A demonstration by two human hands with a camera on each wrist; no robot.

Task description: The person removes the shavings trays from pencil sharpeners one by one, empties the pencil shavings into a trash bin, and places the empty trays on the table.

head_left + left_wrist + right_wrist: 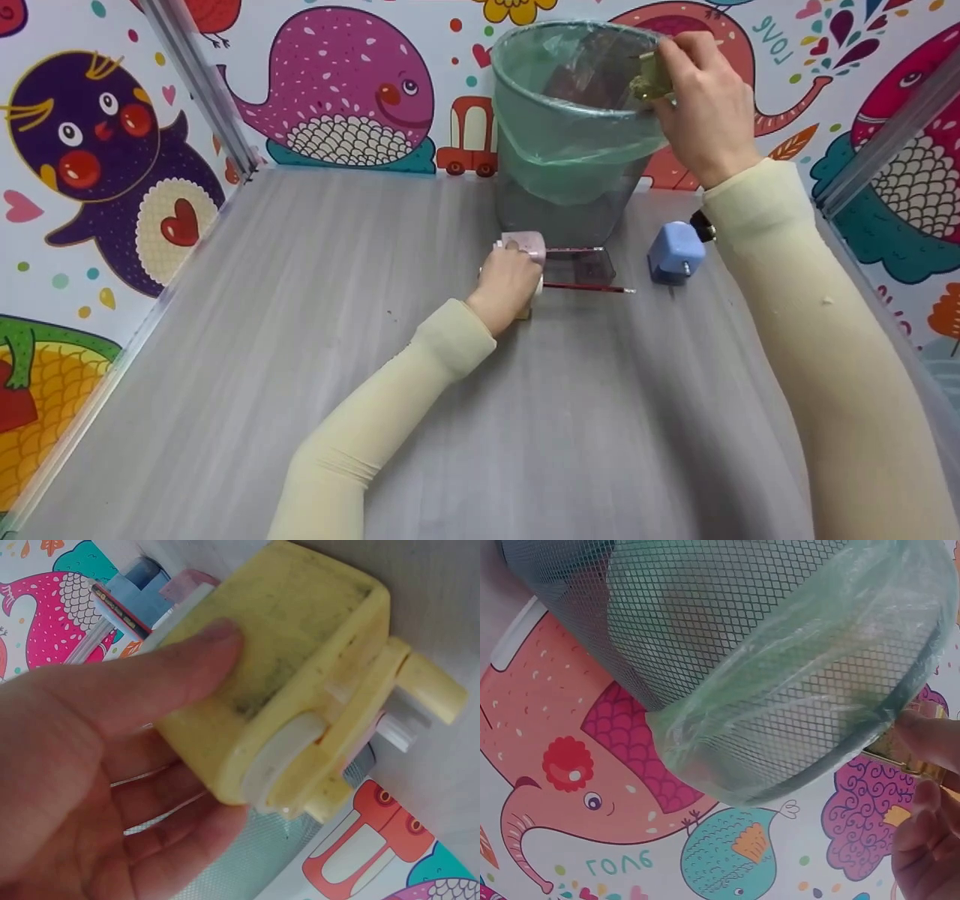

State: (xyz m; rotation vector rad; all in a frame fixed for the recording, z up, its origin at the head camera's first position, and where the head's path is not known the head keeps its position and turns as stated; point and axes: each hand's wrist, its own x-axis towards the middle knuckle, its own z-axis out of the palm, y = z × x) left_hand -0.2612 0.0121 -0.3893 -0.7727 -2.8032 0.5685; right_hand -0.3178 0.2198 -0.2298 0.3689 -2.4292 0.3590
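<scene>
My left hand [508,286] grips a yellow crank pencil sharpener [277,637] low over the table, thumb along its side. The sharpener's crank handle [431,690] points away from the palm in the left wrist view. My right hand [711,105] pinches a small see-through, yellowish shavings drawer [652,77], tilted at the right rim of the bin. Crumbly bits show at the drawer's lower edge. The mesh waste bin [559,199] is lined with a green plastic bag [570,150]. In the right wrist view, the bin's rim partly hides the drawer [896,750].
A blue crank sharpener [677,247] stands right of the bin. Two pencils, a red one [589,287] and another [574,249], lie beside a dark see-through tray [596,266]. A pink object [523,244] is just beyond my left hand. Printed walls [352,90] enclose the table.
</scene>
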